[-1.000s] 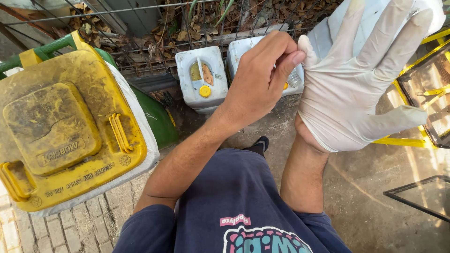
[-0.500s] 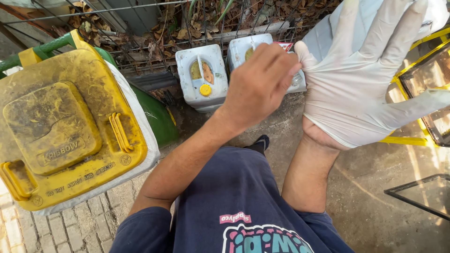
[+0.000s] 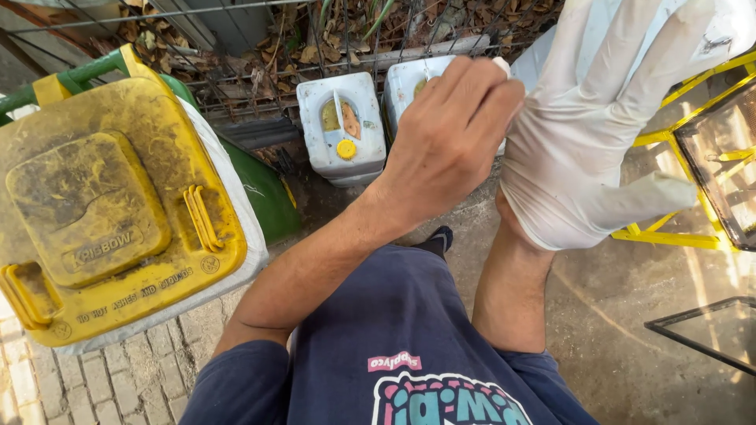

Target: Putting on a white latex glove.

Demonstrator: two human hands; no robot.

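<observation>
My right hand [image 3: 606,118] is raised upright in front of me inside a thin white glove [image 3: 567,197], fingers spread and thumb pointing right. It holds nothing. The glove's cuff ends at the wrist. My left hand [image 3: 453,134] reaches across from the left, and its fingertips pinch the glove's left edge beside the palm. Both bare forearms rise from my dark blue printed shirt [image 3: 394,346].
A dirty yellow bin lid [image 3: 102,212] on a green bin stands at the left. Two white jerrycans [image 3: 342,126] sit by a wire fence [image 3: 260,47] with dry leaves behind. A yellow metal frame [image 3: 669,236] holding a glass panel [image 3: 724,157] is at the right, on concrete ground.
My left hand has slid slightly down along the glove's edge, still pinching it. The gloved thumb has spread further out to the right.
</observation>
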